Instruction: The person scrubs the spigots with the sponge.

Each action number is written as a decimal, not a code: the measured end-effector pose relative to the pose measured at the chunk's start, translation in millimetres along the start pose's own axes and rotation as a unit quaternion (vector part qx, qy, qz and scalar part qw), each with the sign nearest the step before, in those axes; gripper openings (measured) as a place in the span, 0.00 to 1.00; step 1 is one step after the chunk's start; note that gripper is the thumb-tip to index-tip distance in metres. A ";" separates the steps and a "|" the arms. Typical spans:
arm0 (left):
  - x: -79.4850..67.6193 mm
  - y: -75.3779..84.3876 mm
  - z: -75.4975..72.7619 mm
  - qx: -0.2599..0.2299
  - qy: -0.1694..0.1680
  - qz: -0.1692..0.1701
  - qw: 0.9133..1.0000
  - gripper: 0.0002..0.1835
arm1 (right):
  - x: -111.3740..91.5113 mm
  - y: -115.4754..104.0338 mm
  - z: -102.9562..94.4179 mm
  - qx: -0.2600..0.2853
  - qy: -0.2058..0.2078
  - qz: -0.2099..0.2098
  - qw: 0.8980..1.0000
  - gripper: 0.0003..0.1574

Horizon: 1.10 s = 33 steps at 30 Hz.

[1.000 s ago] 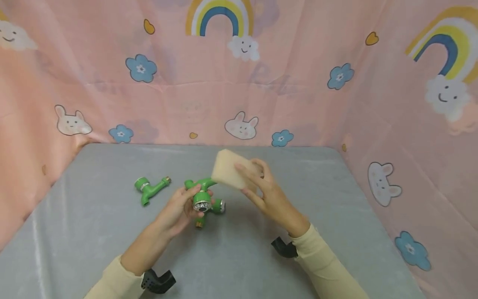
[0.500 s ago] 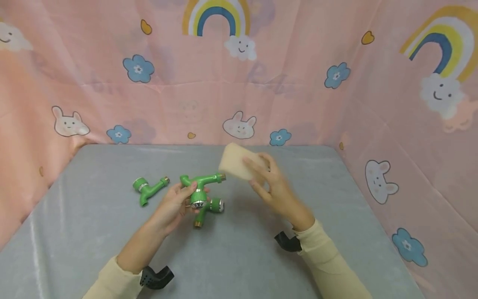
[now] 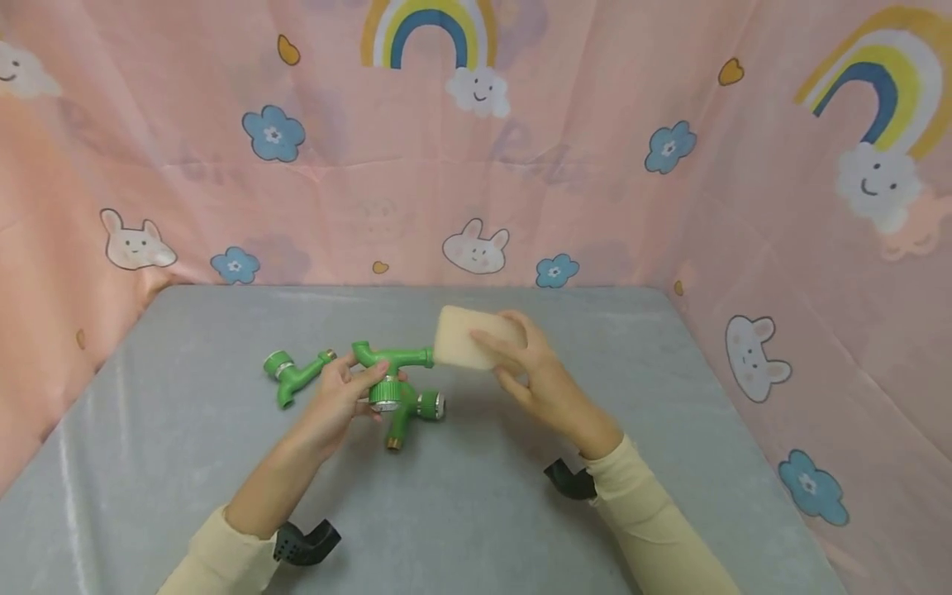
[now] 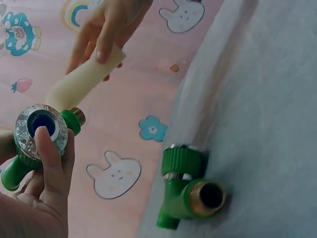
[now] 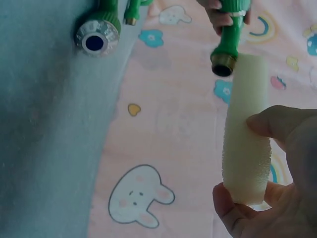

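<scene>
My left hand [image 3: 330, 413] grips a green plastic tap [image 3: 385, 392] by its body, raised above the table. The tap has a ribbed knob with a silvery face, and its threaded brass end [image 5: 224, 64] points right. In my right hand [image 3: 549, 388] is a cream sponge block [image 3: 457, 337], pinched between thumb and fingers. One end of the sponge lies against the tap's threaded end in the head view; in the right wrist view it sits right beside the brass, and firm contact is hard to tell.
A second green tap [image 3: 430, 405] lies on the grey-covered table [image 3: 476, 512] beneath the held one. A third green tap [image 3: 297, 378] lies farther left. Black curved pieces [image 3: 308, 544] stick out at both wrists. Pink printed cloth [image 3: 595, 198] hangs behind and at the sides.
The sponge lifted away from the tap's outlet pipe, baring the brass end, then came back down and left over it. The held tap has shifted slightly left and turned more level.
</scene>
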<state>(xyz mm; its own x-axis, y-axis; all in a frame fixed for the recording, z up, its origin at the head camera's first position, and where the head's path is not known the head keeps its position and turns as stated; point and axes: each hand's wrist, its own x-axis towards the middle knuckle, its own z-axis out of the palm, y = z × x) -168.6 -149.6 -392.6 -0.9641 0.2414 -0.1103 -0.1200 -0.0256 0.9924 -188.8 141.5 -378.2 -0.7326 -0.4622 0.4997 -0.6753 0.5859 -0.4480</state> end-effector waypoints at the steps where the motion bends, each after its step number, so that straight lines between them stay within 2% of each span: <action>1: -0.4 1.1 -2.3 0.010 0.011 0.007 1.000 0.24 | -0.3 1.0 -2.0 0.004 -0.004 0.013 1.000 0.33; 5: -1.0 4.8 -11.3 0.045 0.040 0.027 0.998 0.24 | -1.1 6.2 -7.3 0.018 -0.017 0.049 0.998 0.33; 13: 4.3 1.8 -23.6 0.091 0.051 0.027 0.994 0.25 | -1.1 13.1 -6.9 0.026 -0.056 0.064 0.996 0.37; 19: 7.5 -4.3 -30.3 0.090 0.044 0.004 0.995 0.24 | -2.0 16.1 -5.1 0.021 -0.066 0.066 0.995 0.39; 27: 12.3 -14.4 -36.6 0.154 0.051 -0.030 0.986 0.17 | -5.8 18.8 -3.7 0.022 -0.075 0.066 0.995 0.39; 33: 21.3 -24.6 -41.7 0.125 0.039 -0.058 0.990 0.15 | -5.4 19.0 -5.1 0.023 -0.086 0.069 0.994 0.36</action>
<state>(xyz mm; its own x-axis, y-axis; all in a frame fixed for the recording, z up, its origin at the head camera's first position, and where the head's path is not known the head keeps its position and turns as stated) -196.1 -184.3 -421.6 -0.9640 0.1523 -0.2179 -0.1777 0.2407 0.9542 -197.2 158.5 -385.6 -0.8200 -0.4884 0.2985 -0.5672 0.6228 -0.5389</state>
